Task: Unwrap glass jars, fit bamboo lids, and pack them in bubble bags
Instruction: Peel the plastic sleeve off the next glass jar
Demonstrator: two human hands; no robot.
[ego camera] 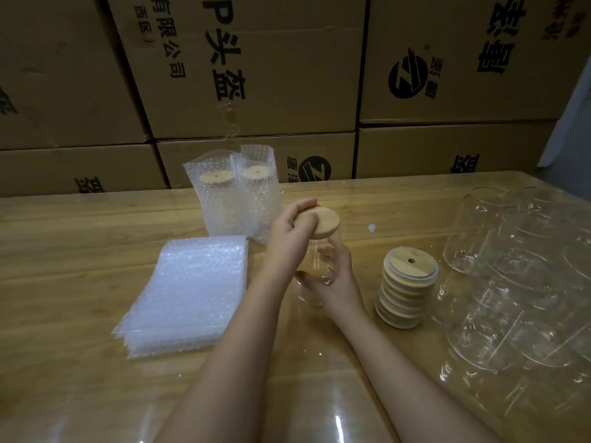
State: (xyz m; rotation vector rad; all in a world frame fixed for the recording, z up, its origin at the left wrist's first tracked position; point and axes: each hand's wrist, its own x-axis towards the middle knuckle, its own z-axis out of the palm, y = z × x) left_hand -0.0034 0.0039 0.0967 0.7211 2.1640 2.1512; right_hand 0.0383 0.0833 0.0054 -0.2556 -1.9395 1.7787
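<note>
At frame centre your right hand wraps the jar, upright, mouth up; your left hand grips the lid on top.

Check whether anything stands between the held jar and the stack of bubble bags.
No object on the table does; only the person's own left forearm crosses between the jar and the stack.

We see a wooden table w/ a glossy clear sheet over its top. Behind the table's far edge: brown cardboard boxes, stacked in rows, w/ black printed characters & round logos. A small white scrap lies on the table, nearer its far edge.
</note>
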